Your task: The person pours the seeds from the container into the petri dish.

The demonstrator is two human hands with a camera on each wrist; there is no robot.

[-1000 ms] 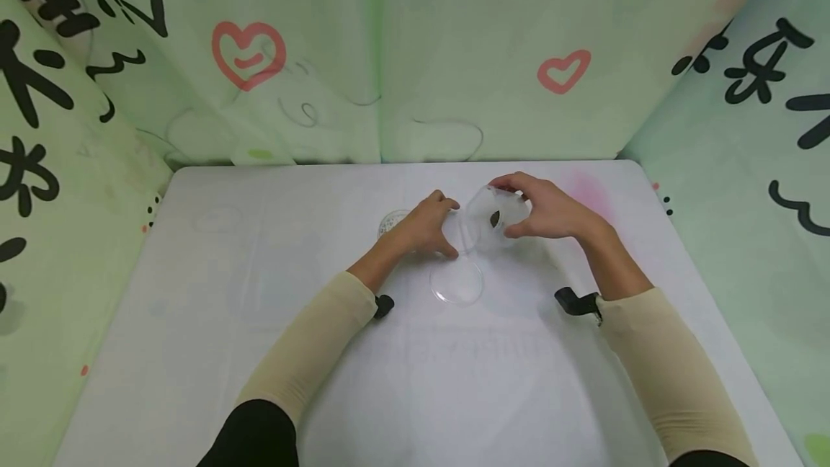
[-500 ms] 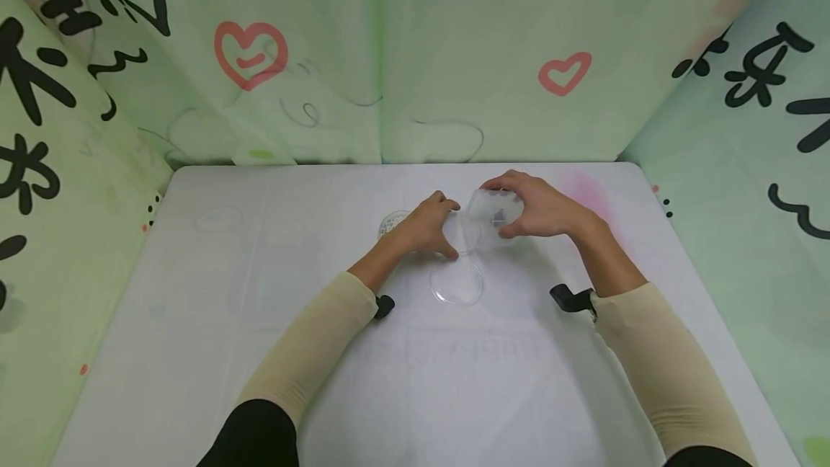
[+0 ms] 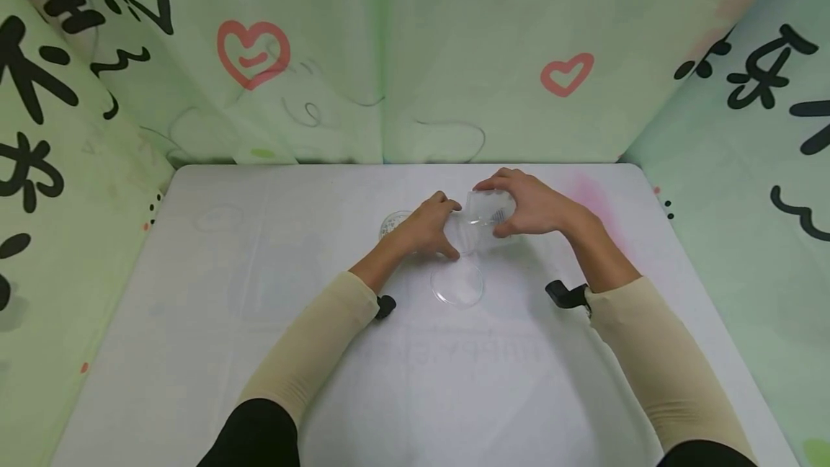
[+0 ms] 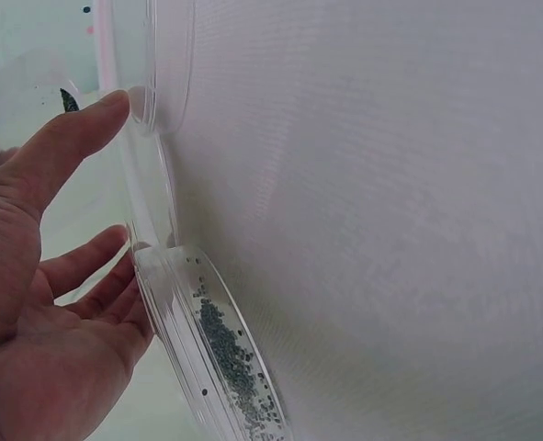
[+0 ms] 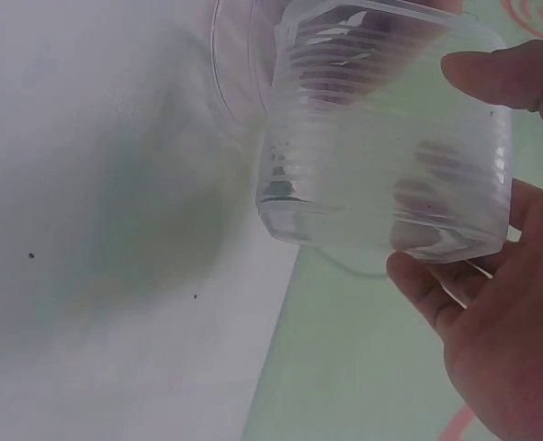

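Note:
My right hand (image 3: 540,204) grips a clear ribbed plastic container (image 3: 488,206) above the table and tilts it towards a clear petri dish (image 3: 463,235). A small patch of dark granules (image 4: 69,99) shows inside the container in the left wrist view. My left hand (image 3: 426,225) holds that petri dish on the table, thumb and fingers at opposite sides of its rim. Partly behind the left hand lies another petri dish (image 3: 392,222), with dark granules (image 4: 223,344) in it. A third clear round dish or lid (image 3: 457,304) lies nearer the body.
The white tabletop (image 3: 285,251) carries a few dark specks (image 5: 196,297) near the right hand. Pale green curtains (image 3: 447,56) with hearts and black lettering stand close behind and beside it. A black wrist camera (image 3: 566,295) hangs under the right sleeve.
The right hand has moved slightly left and tipped the container further towards the petri dish. The dark patch inside it has shrunk from view. The left hand has kept its place.

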